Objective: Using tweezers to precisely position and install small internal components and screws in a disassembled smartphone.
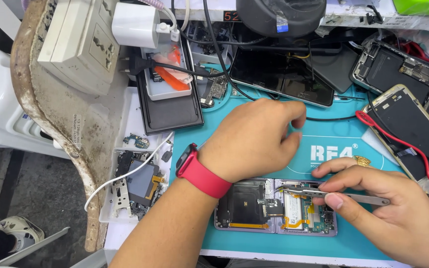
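An opened purple folding phone [274, 208] lies flat on a teal repair mat [333, 149], its circuit boards and flex cables showing. My right hand [393, 208] grips metal tweezers [343, 194], whose tips rest over the phone's hinge area near its upper edge. My left hand [254, 139], with a red watch on the wrist, hovers above the mat just beyond the phone. Its fingers are curled and pinched together; whether anything small sits between them is hidden.
Several opened phones [403, 69] and a dark screen panel [284, 79] lie at the back and right, with a red wire [413, 144]. A tray of small parts [140, 183], a black box [167, 106], a power strip [83, 42] and charger stand left.
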